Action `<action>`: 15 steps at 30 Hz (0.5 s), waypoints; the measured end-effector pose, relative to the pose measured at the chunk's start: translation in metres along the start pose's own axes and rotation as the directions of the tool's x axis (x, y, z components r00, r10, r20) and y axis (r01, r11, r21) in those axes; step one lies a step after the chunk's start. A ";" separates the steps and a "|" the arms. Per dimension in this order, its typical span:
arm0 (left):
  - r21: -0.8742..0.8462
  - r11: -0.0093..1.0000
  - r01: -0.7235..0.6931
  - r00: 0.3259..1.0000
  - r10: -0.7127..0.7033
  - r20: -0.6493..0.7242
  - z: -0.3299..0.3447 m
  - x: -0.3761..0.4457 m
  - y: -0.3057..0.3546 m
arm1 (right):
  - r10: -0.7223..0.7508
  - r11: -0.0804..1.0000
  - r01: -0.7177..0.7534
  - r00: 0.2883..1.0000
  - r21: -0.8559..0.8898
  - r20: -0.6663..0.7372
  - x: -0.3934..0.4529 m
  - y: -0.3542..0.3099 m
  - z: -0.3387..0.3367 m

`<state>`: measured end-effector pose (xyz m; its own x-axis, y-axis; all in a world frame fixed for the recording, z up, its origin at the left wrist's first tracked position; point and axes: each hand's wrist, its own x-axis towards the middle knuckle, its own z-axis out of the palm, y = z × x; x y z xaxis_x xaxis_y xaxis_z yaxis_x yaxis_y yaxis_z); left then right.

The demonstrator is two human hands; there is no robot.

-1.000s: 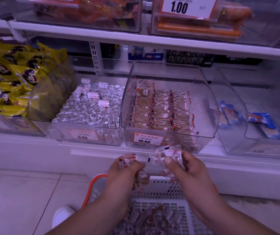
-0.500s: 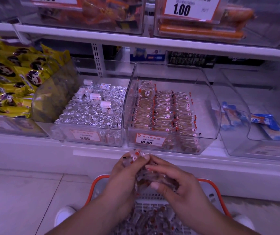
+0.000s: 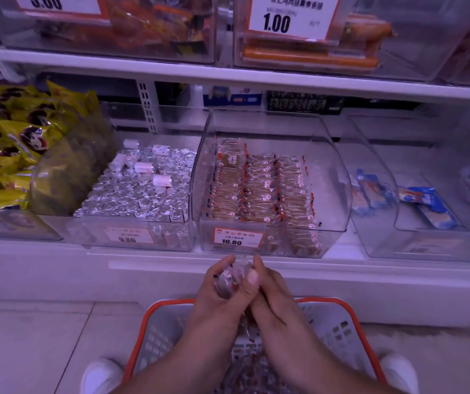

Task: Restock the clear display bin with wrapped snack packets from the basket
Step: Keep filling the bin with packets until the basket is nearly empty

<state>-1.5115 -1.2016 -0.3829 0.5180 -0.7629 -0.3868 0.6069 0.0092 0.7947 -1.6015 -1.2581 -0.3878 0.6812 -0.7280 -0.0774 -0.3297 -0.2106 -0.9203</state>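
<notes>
We clasp a bunch of snack packets [image 3: 231, 280] between left hand [image 3: 214, 297] and right hand [image 3: 270, 294], both grips seemingly clenched around it, above the basket [image 3: 350, 322].

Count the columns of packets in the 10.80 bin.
3: a left column, a middle column and a right column, side by side in the clear display bin; lower layers may be hidden.

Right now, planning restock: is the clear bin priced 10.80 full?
Not full: clear display bin has three packet rows, right side bare.
</notes>
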 end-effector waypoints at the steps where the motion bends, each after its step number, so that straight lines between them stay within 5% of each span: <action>1: -0.009 1.000 -0.006 1.000 0.006 -0.017 0.001 0.000 0.001 | 0.021 0.999 -0.021 1.000 0.031 0.020 -0.001 0.001 0.002; 5: -0.039 0.999 0.016 0.999 -0.017 -0.034 -0.005 0.005 0.011 | 0.135 0.870 -0.153 0.988 0.468 0.072 -0.003 0.000 -0.003; 8: -0.025 1.000 0.006 1.000 -0.006 -0.002 -0.011 0.008 0.018 | 0.201 0.712 -0.131 0.979 0.690 -0.021 0.003 -0.008 -0.010; 12: 0.020 0.999 -0.034 0.992 0.031 0.119 -0.012 0.003 0.018 | 0.284 0.650 -0.180 0.959 0.739 -0.017 0.009 -0.013 -0.020; 15: 0.096 0.988 -0.118 0.988 0.107 0.113 -0.011 0.003 0.017 | 0.301 0.531 -0.374 0.922 0.760 0.244 0.010 -0.018 -0.023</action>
<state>-1.4933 -1.1963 -0.3758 0.5081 -0.8259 -0.2443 0.4814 0.0371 0.8757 -1.6041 -1.2770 -0.3633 0.6883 -0.5756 -0.4415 0.0670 0.6565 -0.7514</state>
